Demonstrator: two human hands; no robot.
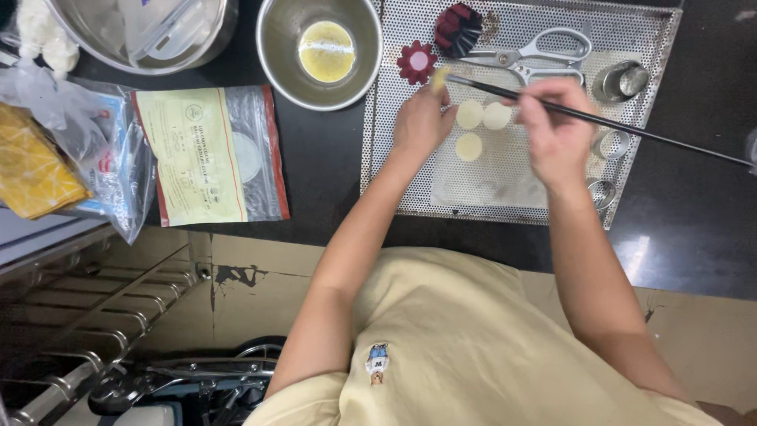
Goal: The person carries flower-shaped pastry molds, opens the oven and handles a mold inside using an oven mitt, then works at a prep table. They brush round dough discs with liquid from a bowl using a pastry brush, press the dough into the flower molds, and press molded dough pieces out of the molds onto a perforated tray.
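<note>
- Holding a long thin black brush (599, 118), my right hand (556, 130) has its fingers clenched round the handle; the pale bristle tip sits at about 10 o'clock from that hand, and the handle runs off toward 4 o'clock over the dark counter (694, 229).
- My left hand (422, 122) rests on the perforated metal tray (394, 158), fingers curled just under the brush tip; whether it pinches anything I cannot tell.
- Between the two hands lie three pale round dough discs (470, 146), two side by side and one below, on the tray.
- At 12 o'clock from the left hand stands a small dark red fluted mould (416, 61) with a pale centre; a second, tilted dark red mould (457, 30) sits at 1 o'clock.
- Steel scissors (536, 57) lie at 12 o'clock from the right hand, and small round metal cutters (623, 79) stand along the tray's right edge.
- At 11 o'clock from the left hand, off the tray, a steel bowl (319, 51) holds yellow liquid.
</note>
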